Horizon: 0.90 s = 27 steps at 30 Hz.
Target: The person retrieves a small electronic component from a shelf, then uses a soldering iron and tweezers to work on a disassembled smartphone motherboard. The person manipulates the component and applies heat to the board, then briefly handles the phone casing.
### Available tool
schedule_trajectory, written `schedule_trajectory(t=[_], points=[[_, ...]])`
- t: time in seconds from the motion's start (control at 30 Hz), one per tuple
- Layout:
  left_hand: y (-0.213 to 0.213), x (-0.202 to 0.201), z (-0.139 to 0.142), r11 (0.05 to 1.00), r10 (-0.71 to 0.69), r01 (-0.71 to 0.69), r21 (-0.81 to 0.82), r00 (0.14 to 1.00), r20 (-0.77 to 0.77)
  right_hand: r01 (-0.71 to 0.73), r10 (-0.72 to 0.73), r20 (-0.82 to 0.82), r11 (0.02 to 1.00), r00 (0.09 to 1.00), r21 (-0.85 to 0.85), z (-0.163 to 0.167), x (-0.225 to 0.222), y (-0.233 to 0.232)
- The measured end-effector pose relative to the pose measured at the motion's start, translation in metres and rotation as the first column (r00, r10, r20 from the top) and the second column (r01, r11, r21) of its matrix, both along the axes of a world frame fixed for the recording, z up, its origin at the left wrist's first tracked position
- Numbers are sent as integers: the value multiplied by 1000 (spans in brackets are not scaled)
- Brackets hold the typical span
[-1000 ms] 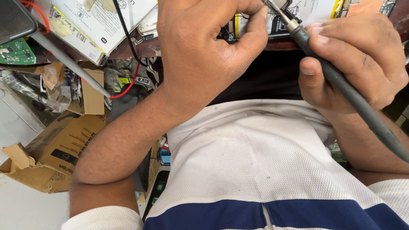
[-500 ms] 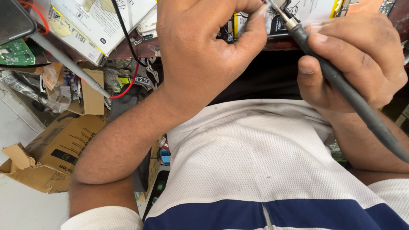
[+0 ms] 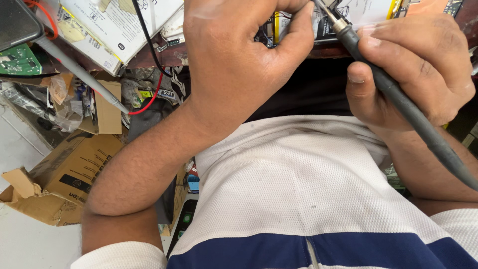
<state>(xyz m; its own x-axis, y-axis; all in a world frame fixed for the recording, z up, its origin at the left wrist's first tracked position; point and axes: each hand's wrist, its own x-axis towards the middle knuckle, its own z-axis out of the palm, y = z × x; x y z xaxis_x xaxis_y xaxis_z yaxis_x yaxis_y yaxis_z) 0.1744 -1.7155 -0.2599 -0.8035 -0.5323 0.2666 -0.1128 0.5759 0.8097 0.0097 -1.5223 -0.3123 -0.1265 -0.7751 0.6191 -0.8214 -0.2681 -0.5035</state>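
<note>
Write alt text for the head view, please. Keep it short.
Seen from above, the right hand holds a dark pen-shaped tool with a metal tip, pointed at a cluttered workbench edge, while the left hand is closed in a fist beside the tip. Below is a white and navy shirt; a torn cardboard box lies at left.

a: what lies around the table [image 3: 149, 59]?

b: its dark edge runs along the top, heaped with white boxes [image 3: 119, 30]. off to the left of the fingers the floor [image 3: 20, 249] is pale and plain, in even light.

a: anything on that floor?

b: a torn brown cardboard box [image 3: 59, 179] lies well below and left of the fingers, with smaller card scraps and crumpled plastic [image 3: 64, 107] above it. a green circuit board [image 3: 17, 60] sits far left. no wall or window shows.
</note>
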Motion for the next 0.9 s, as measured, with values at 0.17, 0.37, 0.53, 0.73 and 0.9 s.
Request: schedule_trajectory(t=[0.17, 0.37, 0.53, 0.73, 0.9], points=[[0, -1, 0, 998, -6, 4, -64, 1000, -30, -39, 41, 29, 998, 999, -49, -3, -2, -1], [0, 0, 2, 998, -12, 12, -62, 1000, 3, 22, -22, 17, 1000, 1000, -1, 1, 3, -1], [0, 0, 2, 999, -15, 15, -43, 1000, -1, 45, -44, -22, 999, 999, 10, 4, 5, -2], [-1, 0, 1, 999, -21, 21, -30, 1000, -3, -14, 14, 50, 1000, 999, -14, -1, 1, 2], [-1, -1, 1, 997, -24, 22, -75, 1000, -19, 72, -76, 99, 996, 992, 45, -4, 8, 14]])
